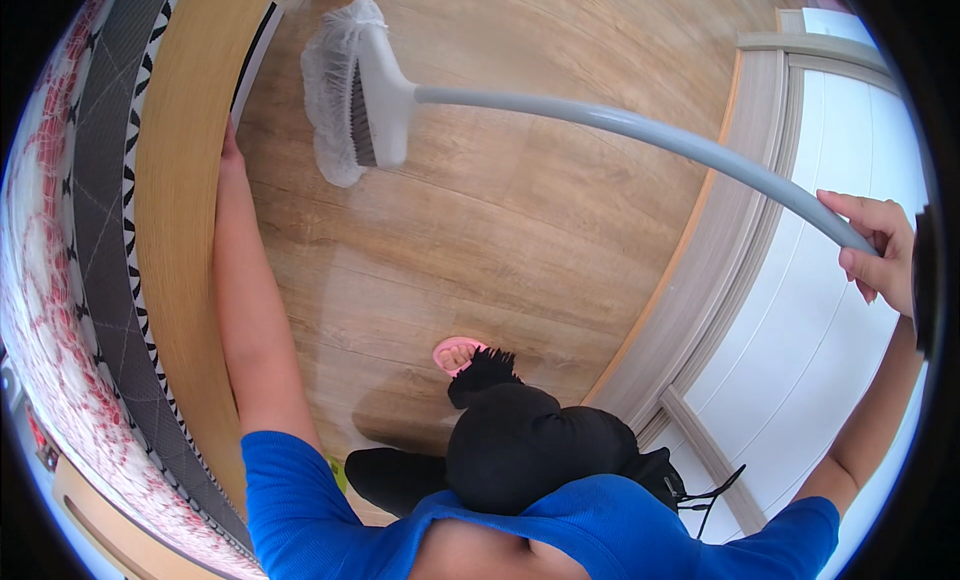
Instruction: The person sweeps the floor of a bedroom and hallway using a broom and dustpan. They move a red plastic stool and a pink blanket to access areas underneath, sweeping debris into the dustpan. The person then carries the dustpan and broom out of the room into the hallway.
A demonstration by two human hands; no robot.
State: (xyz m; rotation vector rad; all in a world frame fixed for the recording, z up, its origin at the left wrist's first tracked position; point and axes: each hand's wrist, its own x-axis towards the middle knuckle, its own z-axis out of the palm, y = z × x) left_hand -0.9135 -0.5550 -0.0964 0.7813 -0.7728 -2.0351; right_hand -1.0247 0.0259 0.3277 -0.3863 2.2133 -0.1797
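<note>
My right hand (pixel 875 242) is closed round the upper end of a broom's grey handle (pixel 620 122), fingers and thumb pinching it. The handle runs leftward to a white broom head (pixel 388 100) with dark bristles, which lies over the wood floor. A crumpled clear plastic cover (pixel 330 90) wraps the bristle side of the head. My left arm stretches forward along the wooden bed frame (pixel 180 210). Only a small part of my left hand (pixel 231 148) shows at the frame's edge, beside a flat dark-and-white panel (pixel 258 60); its fingers are hidden.
A mattress with a red-and-white cover (pixel 50 230) and grey side lies along the left. On the right stand white panelled doors (pixel 800 270) in a greyish wood frame. Wood-look floor (pixel 480 240) lies between, with my foot in a pink slipper (pixel 460 355) on it.
</note>
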